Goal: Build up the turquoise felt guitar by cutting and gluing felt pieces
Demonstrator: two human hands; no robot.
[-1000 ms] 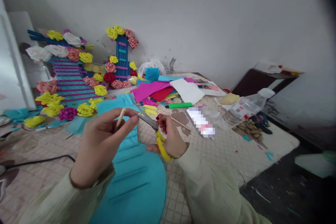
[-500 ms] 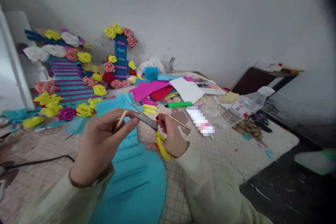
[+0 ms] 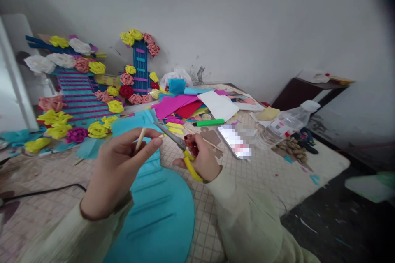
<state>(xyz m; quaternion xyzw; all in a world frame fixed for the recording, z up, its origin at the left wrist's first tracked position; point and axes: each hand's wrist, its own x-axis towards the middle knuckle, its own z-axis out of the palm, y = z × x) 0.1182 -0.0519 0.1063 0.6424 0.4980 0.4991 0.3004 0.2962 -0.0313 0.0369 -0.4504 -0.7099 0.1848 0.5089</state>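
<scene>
My left hand (image 3: 119, 166) is closed on a thin wooden stick (image 3: 140, 139). Its pale end (image 3: 161, 136) shows at the pinched thumb and fingertip. Scissors (image 3: 171, 136) with yellow handles are in my right hand (image 3: 204, 160), their blades pointing left just beyond the left fingertips. Something dark red (image 3: 189, 143) shows at the right fingers by the scissors' pivot; I cannot make out if it is part of the handle. Below both hands lies a rounded turquoise paper-covered shape (image 3: 163, 218) with dark lines across it.
Two flower-covered paper pieces lean at the back left, one striped turquoise panel (image 3: 77, 94) and one blue panel (image 3: 140, 78). Coloured paper sheets (image 3: 174, 104), a green marker (image 3: 210, 122), a phone (image 3: 233, 141), a plastic bottle (image 3: 282, 127) and peanuts (image 3: 291, 150) lie beyond my right hand.
The scissors have shifted slightly away from my left fingertips, and the pale stick end there now shows. My left hand keeps its grip. The view has moved a little.
</scene>
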